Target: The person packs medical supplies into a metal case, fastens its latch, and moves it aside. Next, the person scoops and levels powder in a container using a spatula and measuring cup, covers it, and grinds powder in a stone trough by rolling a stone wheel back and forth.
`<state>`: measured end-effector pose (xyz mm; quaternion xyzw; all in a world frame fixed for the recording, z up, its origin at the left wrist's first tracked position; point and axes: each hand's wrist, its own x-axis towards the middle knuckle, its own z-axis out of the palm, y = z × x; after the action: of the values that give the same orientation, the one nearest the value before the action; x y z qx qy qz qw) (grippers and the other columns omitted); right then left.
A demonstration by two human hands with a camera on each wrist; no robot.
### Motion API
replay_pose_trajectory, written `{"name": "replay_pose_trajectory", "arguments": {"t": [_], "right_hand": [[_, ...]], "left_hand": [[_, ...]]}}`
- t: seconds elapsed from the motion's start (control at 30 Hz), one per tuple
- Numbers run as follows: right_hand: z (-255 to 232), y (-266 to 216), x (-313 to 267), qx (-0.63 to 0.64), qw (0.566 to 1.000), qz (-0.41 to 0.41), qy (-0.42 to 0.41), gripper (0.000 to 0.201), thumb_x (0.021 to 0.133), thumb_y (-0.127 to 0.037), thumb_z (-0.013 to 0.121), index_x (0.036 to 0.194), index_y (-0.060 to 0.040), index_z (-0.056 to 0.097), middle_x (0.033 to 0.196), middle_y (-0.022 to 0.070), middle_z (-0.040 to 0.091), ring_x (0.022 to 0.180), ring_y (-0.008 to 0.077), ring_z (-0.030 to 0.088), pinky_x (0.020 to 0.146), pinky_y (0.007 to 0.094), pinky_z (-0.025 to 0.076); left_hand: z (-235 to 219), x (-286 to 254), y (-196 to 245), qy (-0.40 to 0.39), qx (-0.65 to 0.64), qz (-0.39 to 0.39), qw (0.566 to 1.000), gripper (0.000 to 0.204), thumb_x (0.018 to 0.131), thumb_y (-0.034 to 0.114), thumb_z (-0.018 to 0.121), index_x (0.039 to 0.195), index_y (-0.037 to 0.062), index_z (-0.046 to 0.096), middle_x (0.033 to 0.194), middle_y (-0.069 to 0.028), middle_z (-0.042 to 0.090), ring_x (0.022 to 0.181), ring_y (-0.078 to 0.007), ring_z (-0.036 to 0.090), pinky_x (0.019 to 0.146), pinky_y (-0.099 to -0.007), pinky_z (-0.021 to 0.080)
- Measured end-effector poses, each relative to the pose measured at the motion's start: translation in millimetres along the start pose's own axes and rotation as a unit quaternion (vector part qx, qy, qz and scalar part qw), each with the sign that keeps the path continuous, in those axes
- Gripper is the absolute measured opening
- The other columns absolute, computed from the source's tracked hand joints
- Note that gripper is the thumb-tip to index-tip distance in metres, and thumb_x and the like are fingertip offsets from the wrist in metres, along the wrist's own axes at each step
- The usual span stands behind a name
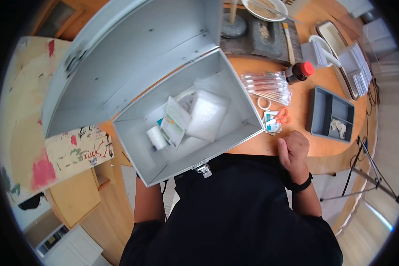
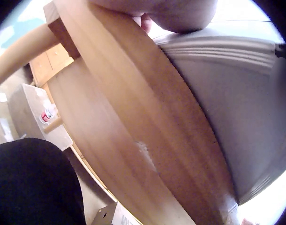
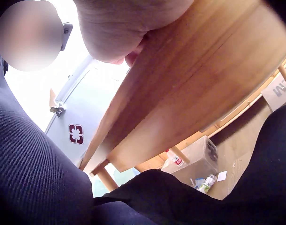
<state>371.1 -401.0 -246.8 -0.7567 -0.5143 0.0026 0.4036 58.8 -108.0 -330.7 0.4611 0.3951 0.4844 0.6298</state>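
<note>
My right hand (image 1: 294, 148) rests at the table's front edge with its fingers curled in, holding nothing. Beside it lie orange-handled scissors (image 1: 282, 117) on small packets and a white tape ring (image 1: 264, 103). A grey metal box (image 1: 135, 155) stands tilted across the view, its lid (image 1: 133, 57) up. Inside are a white roll (image 1: 157, 138), a flat printed packet (image 1: 176, 122) and a clear-wrapped white pack (image 1: 207, 116). My left hand (image 2: 166, 13) is hidden by the box in the head view; in the left wrist view it shows at the table edge, fingers mostly hidden.
Right of the box lie bagged cotton swabs (image 1: 267, 87) and a red-capped dark bottle (image 1: 299, 72). A grey divided tray (image 1: 314, 113) holds something crumpled. Behind are a stone mortar (image 1: 266, 37), a brush (image 1: 289, 44) and a bowl (image 1: 267, 9). A painted board (image 1: 26, 111) stands left.
</note>
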Motion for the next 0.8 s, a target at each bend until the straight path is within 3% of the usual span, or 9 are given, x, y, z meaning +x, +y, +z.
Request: {"name": "replay_pose_trajectory", "arguments": {"t": [0.3, 0.8], "right_hand": [[2, -1, 0, 0.019, 1.000, 0.010, -0.001, 0.029, 0.080, 0.003, 0.067, 0.059, -0.0031, 0.048, 0.055, 0.0102, 0.042, 0.048, 0.0279, 0.041, 0.047, 0.0384, 0.030], [1, 1, 0, 0.031, 0.999, 0.008, -0.004, 0.026, 0.081, 0.005, 0.067, 0.063, -0.0030, 0.049, 0.057, 0.0098, 0.046, 0.049, 0.0272, 0.043, 0.047, 0.0368, 0.032]], "left_hand": [[7, 1, 0, 0.071, 0.041, 0.035, 0.996, 0.056, 0.102, 0.050, 0.039, 0.139, 0.0080, 0.045, 0.133, -0.0139, 0.053, 0.118, -0.0262, 0.056, 0.103, -0.0446, 0.047], [6, 4, 3, 0.104, 0.055, 0.026, 0.993, 0.055, 0.102, 0.049, 0.040, 0.138, 0.0078, 0.045, 0.133, -0.0139, 0.054, 0.117, -0.0261, 0.056, 0.102, -0.0445, 0.047]]}}
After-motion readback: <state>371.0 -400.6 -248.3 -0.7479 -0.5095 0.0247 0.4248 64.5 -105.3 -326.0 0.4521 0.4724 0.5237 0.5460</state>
